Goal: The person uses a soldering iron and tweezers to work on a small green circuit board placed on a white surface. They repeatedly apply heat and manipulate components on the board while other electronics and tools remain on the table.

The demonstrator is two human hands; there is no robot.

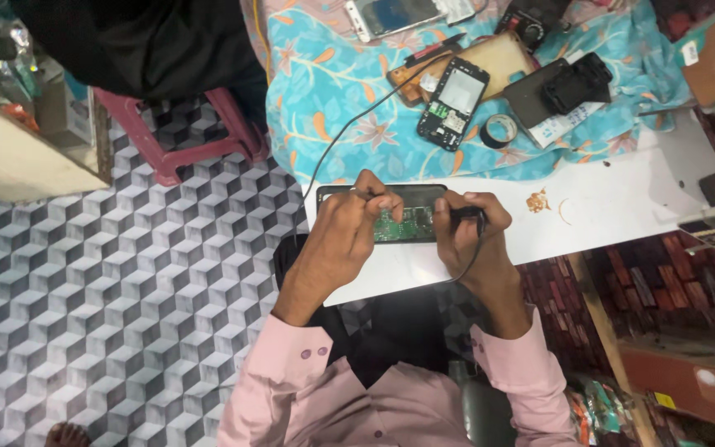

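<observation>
An opened phone (407, 222) with its green circuit board showing lies on a white table (606, 207) in front of me. My left hand (345, 236) rests on the phone's left part and pinches a thin dark tool over the board. My right hand (469, 232) grips a black corded soldering iron whose tip points left at the board. The iron's black cable (337, 136) runs up over the cloth.
A turquoise floral cloth (333, 91) covers the table's far part, carrying another opened phone (454, 101), a tape roll (500, 130), a black device (577, 83) and a light phone (391, 15). A maroon stool (167, 149) stands on the cube-patterned floor at left.
</observation>
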